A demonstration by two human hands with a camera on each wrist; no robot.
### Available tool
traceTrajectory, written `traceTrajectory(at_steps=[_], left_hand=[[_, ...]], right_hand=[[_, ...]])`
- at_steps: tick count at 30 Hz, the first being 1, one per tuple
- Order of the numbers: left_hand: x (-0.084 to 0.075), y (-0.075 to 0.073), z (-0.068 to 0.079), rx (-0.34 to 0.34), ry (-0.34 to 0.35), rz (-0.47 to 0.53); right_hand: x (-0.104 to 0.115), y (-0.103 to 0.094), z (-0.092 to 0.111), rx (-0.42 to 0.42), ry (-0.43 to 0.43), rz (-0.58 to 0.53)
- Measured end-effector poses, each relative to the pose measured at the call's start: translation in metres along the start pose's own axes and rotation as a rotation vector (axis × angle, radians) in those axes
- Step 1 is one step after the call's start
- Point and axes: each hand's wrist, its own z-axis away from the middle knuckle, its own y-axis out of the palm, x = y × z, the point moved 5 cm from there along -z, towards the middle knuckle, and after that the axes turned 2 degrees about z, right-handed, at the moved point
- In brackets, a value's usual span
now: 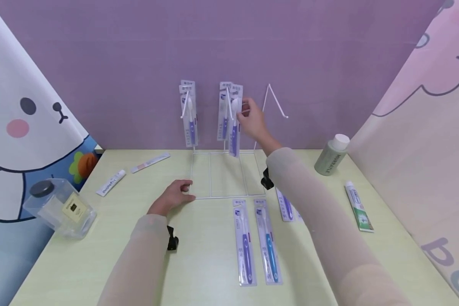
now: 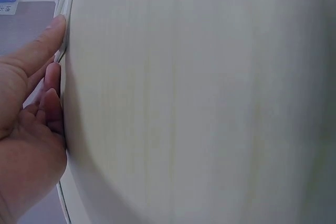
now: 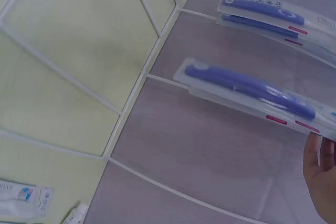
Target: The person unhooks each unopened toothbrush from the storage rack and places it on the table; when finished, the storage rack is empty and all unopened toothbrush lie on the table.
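A white wire display rack (image 1: pixel 229 197) stands on the table, with upright hooks at its back. My left hand (image 1: pixel 173 196) grips its front left corner, the thumb (image 2: pixel 44 43) against the wire. At the middle hook, my right hand (image 1: pixel 253 121) pinches the right edge of a packaged purple toothbrush (image 1: pixel 234 138). Another packaged toothbrush (image 1: pixel 222 123) hangs just behind and left of it. More packaged toothbrushes (image 1: pixel 191 127) hang on the left hook. The right hook (image 1: pixel 277 102) carries nothing. In the right wrist view, the fingers (image 3: pixel 312 156) meet the package's edge.
Packaged purple (image 1: pixel 246 250) and blue (image 1: pixel 270 250) toothbrushes lie in front; another package (image 1: pixel 285 208) is partly under my right sleeve. Toothpaste tubes (image 1: pixel 111 182) (image 1: pixel 358 208), a slim box (image 1: pixel 150 162), a clear bottle (image 1: pixel 66 208) and a green bottle (image 1: pixel 329 159) stand or lie at the sides.
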Motion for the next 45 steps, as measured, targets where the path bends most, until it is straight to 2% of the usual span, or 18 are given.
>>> traceTrajectory(at_steps=[3,6,16,21,32,37,40,45], left_hand=[[0.001,-0.001,0.000,-0.002,-0.004,-0.002],[0.001,-0.001,0.000,-0.001,-0.017,0.005],[0.001,-0.001,0.001,-0.001,-0.032,0.013],[0.000,-0.001,0.001,0.006,-0.016,0.011],[-0.002,-0.001,0.002,0.017,-0.018,0.003],[-0.002,-0.001,0.001,0.030,-0.019,0.011],[-0.002,-0.002,0.000,0.032,-0.023,0.012],[-0.001,-0.001,0.000,0.040,-0.028,0.010]], right_hand=[[0.000,-0.003,0.008,0.032,-0.033,-0.043],[-0.002,-0.005,0.019,0.073,-0.029,-0.094],[-0.021,-0.004,0.061,0.167,0.054,-0.190],[-0.037,0.009,0.086,0.221,0.126,-0.259],[-0.074,0.052,0.151,0.364,0.341,-0.371],[-0.084,0.065,0.172,0.427,0.410,-0.365],[-0.089,0.073,0.181,0.470,0.479,-0.355],[-0.098,0.080,0.192,0.527,0.547,-0.236]])
